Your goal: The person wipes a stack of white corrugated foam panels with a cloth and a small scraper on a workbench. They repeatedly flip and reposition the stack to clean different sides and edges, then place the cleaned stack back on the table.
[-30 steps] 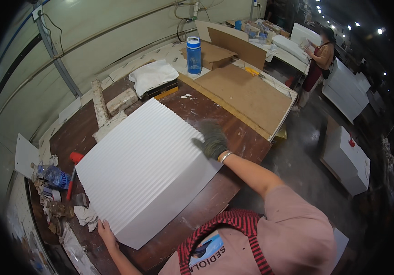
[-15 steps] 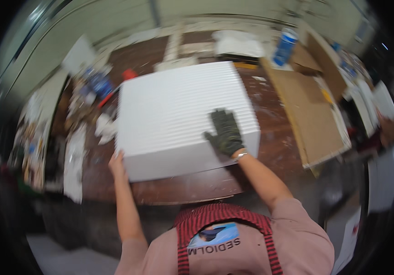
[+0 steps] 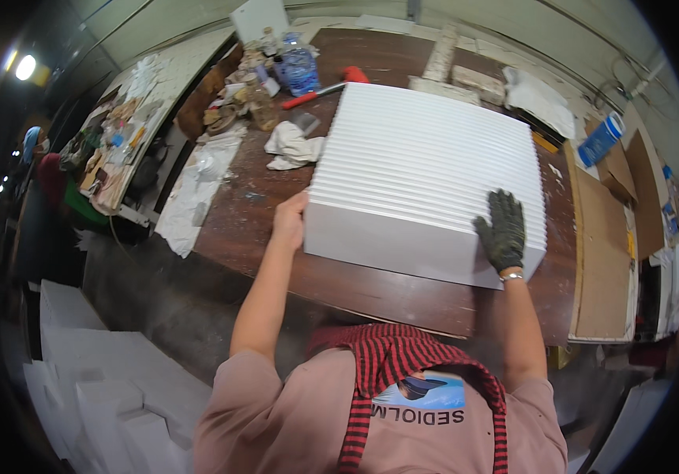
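A large white box-like block [image 3: 426, 162] with a ribbed top and a smooth front side lies on the brown worktable [image 3: 339, 284]. At its front left corner, my bare left hand [image 3: 290, 221] grips the edge, with the fingertips partly hidden. My right hand [image 3: 504, 231], in a dark green work glove, rests flat on the ribbed top near the front right corner, fingers spread. Left of the block lies a crumpled white cloth [image 3: 292, 146]. A red-handled tool [image 3: 313, 96] lies behind the cloth.
Clear bottles, including a blue-tinted one [image 3: 300, 69], crowd the back left. A blue canister [image 3: 601, 140] stands by a cardboard tray [image 3: 604, 253] on the right. White blocks [image 3: 118, 363] are piled on the lower left. A person [image 3: 35, 146] is far left.
My view has swung left, so the table and block appear further right. Both hands keep their places on the block, the right one still flat on top.
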Motion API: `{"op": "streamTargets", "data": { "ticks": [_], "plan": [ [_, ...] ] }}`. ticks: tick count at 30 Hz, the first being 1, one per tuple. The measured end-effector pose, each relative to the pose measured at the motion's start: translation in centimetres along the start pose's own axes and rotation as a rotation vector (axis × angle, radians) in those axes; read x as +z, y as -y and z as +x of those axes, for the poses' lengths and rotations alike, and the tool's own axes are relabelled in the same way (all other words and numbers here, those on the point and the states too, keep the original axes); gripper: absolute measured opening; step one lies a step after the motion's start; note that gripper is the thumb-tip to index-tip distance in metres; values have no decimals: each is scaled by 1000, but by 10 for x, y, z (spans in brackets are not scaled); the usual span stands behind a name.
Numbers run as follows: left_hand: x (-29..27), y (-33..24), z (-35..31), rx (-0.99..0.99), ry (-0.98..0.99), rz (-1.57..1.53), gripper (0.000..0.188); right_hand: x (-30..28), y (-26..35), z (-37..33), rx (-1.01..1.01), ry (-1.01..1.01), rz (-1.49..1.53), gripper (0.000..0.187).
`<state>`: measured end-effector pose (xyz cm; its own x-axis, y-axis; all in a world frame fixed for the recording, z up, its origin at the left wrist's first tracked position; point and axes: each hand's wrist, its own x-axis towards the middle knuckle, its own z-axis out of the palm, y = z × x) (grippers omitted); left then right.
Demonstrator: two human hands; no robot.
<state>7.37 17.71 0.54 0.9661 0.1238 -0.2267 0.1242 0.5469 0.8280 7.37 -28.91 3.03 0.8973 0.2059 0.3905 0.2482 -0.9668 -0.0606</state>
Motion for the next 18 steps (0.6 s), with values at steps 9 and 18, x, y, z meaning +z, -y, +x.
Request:
{"op": "streamTargets", "data": {
  "ticks": [9,18],
  "plan": [
    [-218,-114,-9,405,-545,1033,20,-1,4,6,143,165,-58,57],
    [-319,-140,-13,233,-615,1616,32,-4,213,66,32,-248,415,45]
  ]
}}
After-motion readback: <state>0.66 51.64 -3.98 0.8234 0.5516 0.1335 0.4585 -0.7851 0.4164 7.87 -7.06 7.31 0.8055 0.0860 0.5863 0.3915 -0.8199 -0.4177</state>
